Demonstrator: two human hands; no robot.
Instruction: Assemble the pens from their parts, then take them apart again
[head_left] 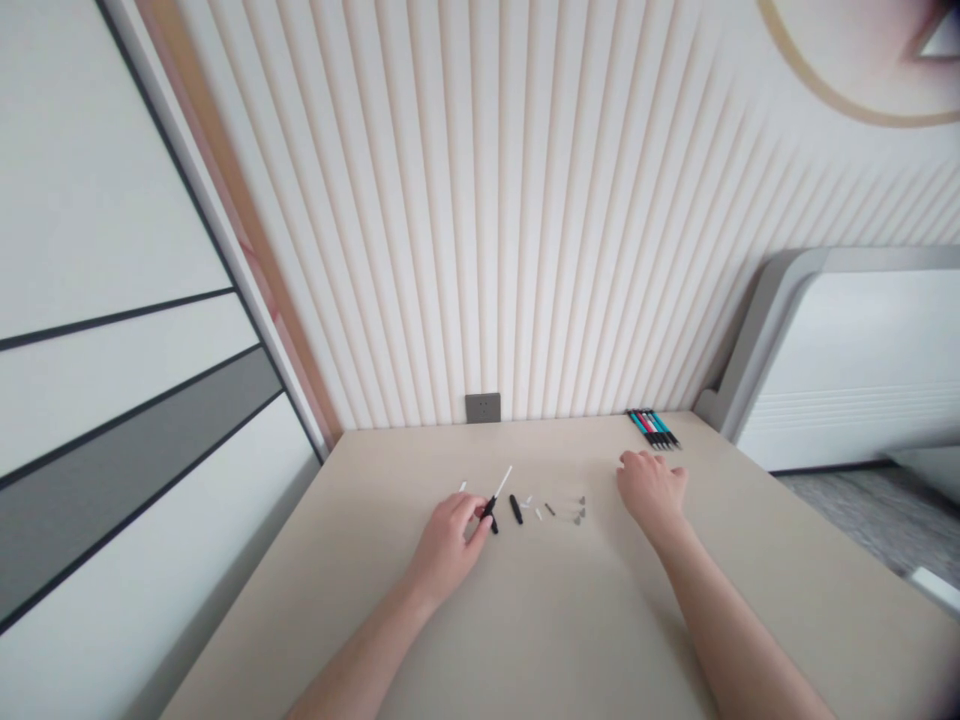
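My left hand (451,530) is closed, its thumb and fingers pinching a black pen barrel (489,507) with a thin white refill (504,482) sticking up and to the right out of it. Beneath those fingers, another black piece (494,525) shows in part. Just right of this hand lies a loose black pen part (516,509). My right hand (651,488) is over the right side of the table, in front of a row of pens (654,430). Its fingers are bent and slightly apart, and I see nothing in them; the palm is hidden.
Small white pieces (528,500), a short dark piece (550,509) and several small grey pieces (580,512) lie on the beige table (555,620) between my hands. A ribbed wall (480,250) with a dark socket (483,407) borders the back. At right stands a grey-white headboard (862,350).
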